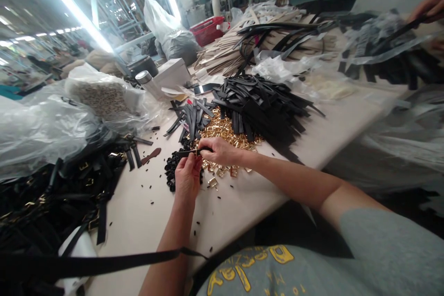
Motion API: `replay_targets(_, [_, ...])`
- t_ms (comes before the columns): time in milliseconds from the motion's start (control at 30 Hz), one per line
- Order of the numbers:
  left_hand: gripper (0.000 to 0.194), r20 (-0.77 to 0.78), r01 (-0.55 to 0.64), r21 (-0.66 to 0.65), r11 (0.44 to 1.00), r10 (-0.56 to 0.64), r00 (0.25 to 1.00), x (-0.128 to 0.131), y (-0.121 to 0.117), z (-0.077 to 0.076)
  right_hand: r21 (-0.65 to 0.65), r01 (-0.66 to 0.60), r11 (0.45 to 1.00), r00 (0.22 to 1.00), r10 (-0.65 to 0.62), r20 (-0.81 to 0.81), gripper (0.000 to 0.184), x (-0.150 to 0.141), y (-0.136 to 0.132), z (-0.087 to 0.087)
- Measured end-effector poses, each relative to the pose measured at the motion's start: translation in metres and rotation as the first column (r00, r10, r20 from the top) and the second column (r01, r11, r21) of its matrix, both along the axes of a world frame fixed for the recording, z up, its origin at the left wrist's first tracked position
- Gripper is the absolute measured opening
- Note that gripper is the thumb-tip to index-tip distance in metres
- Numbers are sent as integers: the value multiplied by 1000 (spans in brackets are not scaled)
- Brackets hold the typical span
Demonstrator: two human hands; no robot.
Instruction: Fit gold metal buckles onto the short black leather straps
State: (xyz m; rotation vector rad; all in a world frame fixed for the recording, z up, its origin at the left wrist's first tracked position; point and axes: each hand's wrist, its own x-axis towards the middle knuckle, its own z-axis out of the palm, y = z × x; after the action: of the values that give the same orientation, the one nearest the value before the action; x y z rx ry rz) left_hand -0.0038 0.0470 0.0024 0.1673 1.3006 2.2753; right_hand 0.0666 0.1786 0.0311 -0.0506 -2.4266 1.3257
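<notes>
Left hand (188,176) and right hand (219,150) together pinch a short black strap (186,152) with a gold buckle above the counter (145,212), finished buckled straps (83,185) heaped at left, many loose gold buckles (225,132) and bare black straps (263,106) remaining.

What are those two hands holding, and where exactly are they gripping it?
A short black leather strap with a small gold metal buckle on it. The left hand pinches it from below near the buckle, and the right hand grips its right end.
</notes>
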Motion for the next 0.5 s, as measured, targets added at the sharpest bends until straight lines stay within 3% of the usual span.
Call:
replay_targets(167, [36,-8,-39,-1,999,39,999,-6,-5,2,-88,-23,996,999,26,34,14,-1,3,1])
replay_targets(300, [39,-3,5,4,1000,-5,1000,-6,-6,8,-134,-68,989,996,74,41,15,0,7,0])
replay_targets(500, [44,50,28,-85,996,-24,998,-3,-9,8,-200,-163,966,978,184,96,11,8,10,5])
